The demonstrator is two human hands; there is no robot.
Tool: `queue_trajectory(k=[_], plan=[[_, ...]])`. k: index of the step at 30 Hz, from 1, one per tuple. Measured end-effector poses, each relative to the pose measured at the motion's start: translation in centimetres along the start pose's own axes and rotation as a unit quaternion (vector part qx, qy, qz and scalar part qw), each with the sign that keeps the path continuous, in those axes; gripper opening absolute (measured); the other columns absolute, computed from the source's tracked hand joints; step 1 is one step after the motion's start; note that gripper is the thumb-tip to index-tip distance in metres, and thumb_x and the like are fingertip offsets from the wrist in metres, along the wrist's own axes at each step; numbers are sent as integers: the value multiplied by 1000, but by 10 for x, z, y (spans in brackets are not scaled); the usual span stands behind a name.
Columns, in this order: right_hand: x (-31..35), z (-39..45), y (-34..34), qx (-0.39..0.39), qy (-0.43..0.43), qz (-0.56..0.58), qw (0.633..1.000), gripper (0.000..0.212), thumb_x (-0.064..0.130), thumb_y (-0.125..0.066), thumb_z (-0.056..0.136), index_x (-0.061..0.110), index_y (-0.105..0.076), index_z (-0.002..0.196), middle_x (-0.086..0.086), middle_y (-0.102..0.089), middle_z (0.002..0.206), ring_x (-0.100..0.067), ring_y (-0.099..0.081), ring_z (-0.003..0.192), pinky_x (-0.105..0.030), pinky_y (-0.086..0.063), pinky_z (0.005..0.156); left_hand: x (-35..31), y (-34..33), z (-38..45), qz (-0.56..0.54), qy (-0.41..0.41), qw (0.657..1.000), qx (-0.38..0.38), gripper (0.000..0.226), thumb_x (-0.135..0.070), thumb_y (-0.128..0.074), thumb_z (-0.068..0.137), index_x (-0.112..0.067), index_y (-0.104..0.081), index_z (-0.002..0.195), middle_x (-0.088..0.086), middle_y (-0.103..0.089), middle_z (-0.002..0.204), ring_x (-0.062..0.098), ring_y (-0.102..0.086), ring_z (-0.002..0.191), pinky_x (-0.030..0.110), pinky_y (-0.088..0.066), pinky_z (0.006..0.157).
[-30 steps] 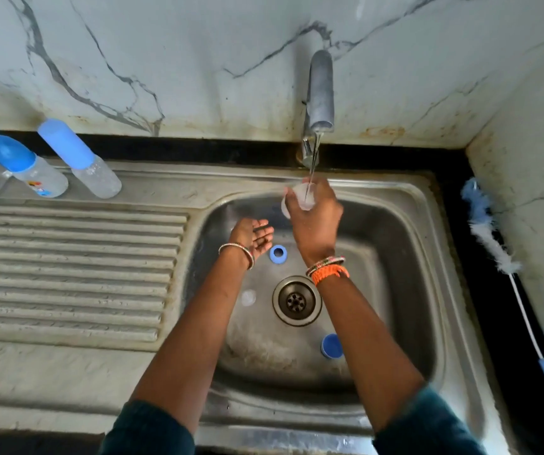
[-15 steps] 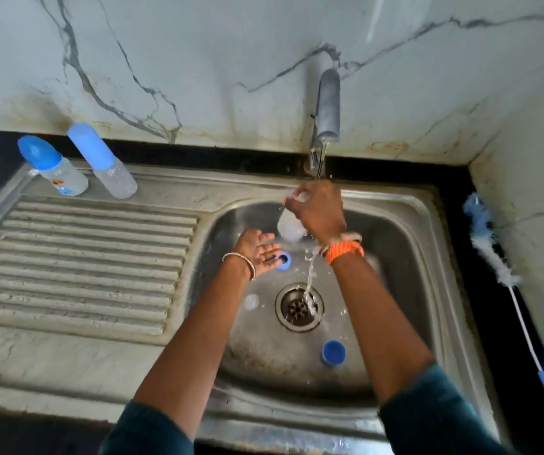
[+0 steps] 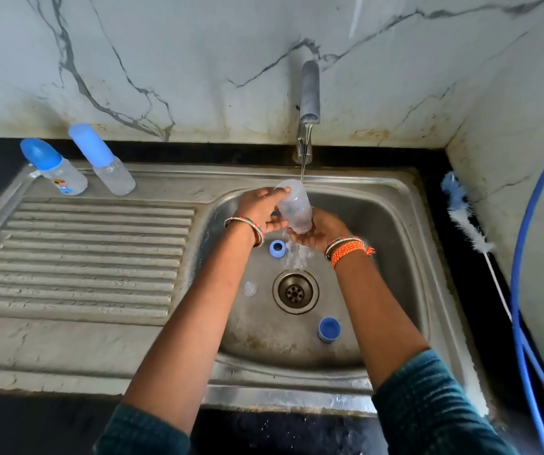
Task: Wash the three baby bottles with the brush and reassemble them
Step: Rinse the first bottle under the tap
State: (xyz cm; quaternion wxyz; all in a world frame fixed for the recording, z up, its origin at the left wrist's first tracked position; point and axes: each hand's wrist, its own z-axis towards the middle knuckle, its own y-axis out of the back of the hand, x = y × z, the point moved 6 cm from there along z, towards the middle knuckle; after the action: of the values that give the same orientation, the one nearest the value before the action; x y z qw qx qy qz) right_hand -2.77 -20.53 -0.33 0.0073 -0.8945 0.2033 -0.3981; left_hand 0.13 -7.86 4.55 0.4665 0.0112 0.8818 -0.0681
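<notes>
Bottle [image 3: 293, 208], clear and capless, sits tilted over the steel sink [image 3: 395, 205] below a marble wall; both the left hand [image 3: 261, 210] and right hand [image 3: 320, 231] now grip it, where earlier only the right did.

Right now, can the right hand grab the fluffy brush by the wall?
Probably not yet. The right hand is busy holding the clear bottle under the tap with the left hand. The brush lies uncovered on the counter on that side, so letting go would likely free the way.

home kitchen: steel sink [image 3: 405, 205], tap [image 3: 309, 93], marble wall [image 3: 198, 60]
</notes>
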Motion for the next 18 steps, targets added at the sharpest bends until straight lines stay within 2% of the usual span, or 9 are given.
queue_trajectory(k=[4, 6, 8, 9, 11, 13, 14, 16, 18], plan=[[8, -22, 2, -10, 27, -40, 999, 22, 22, -44, 100, 6, -56, 90, -16, -60, 81, -27, -58, 70, -39, -52, 62, -9, 0, -15, 7, -28, 1000, -8, 17, -18, -68, 86, -10, -57, 96, 14, -59, 101, 29, -59, 88, 34, -56, 70], [19, -36, 1, -44, 92, -95, 990, 21, 24, -45, 99, 12, -57, 86, -11, -61, 82, -27, -58, 78, -35, -49, 66, -12, 7, -21, 25, -55, 998, -29, 10, -14, -68, 85, -11, -59, 82, 13, -60, 94, 28, -59, 87, 33, -54, 69], [30, -56, -13, -3, 176, -128, 976, 9, 19, -53, 95, 17, -61, 95, -9, -64, 91, -26, -60, 85, -35, -51, 70, -14, 18, -27, 57, -80, 994, -47, 16, -11, -67, 85, -15, -58, 73, 13, -61, 92, 28, -59, 86, 32, -54, 68], [32, -66, -21, 40, 199, -156, 967, 15, 16, -58, 91, 19, -60, 106, -8, -64, 102, -24, -61, 90, -32, -53, 73, -14, 21, -31, 66, -87, 993, -46, 17, -11, -66, 86, -15, -57, 72, 13, -61, 92, 27, -59, 86, 32, -55, 67], [32, -85, -39, 89, 239, -301, 919, 51, 13, -69, 84, 23, -49, 129, -2, -56, 119, -17, -56, 99, -22, -49, 76, -18, 30, -40, 80, -97, 992, -23, 18, -13, -63, 89, -12, -57, 72, 15, -61, 92, 26, -61, 81, 31, -56, 64], [32, -100, -57, 26, 312, -440, 842, 67, 20, -75, 80, 24, -42, 138, 1, -51, 129, -15, -49, 112, -18, -38, 88, -25, 41, -48, 85, -103, 991, 16, 20, -17, -59, 93, -11, -59, 73, 14, -62, 85, 22, -61, 70, 28, -57, 58], [33, -109, -62, -39, 354, -446, 821, 65, 22, -75, 80, 22, -44, 137, -2, -54, 131, -17, -50, 116, -18, -35, 90, -27, 46, -52, 78, -102, 991, 37, 20, -18, -55, 94, -12, -60, 75, 11, -62, 82, 20, -60, 68, 27, -56, 58], [26, -131, -72, -175, 455, -368, 792, 55, 21, -73, 79, 16, -50, 130, -7, -60, 123, -22, -55, 112, -19, -36, 88, -30, 65, -59, 74, -105, 989, 71, 21, -19, -50, 97, -16, -62, 80, 6, -60, 78, 16, -58, 66, 27, -54, 62], [3, -135, -80, -233, 466, -338, 784, 52, 19, -71, 79, 13, -50, 127, -10, -59, 121, -23, -55, 108, -18, -36, 84, -29, 93, -61, 121, -124, 982, 68, 20, -17, -51, 95, -20, -63, 80, 3, -57, 75, 14, -52, 64, 25, -47, 58]])
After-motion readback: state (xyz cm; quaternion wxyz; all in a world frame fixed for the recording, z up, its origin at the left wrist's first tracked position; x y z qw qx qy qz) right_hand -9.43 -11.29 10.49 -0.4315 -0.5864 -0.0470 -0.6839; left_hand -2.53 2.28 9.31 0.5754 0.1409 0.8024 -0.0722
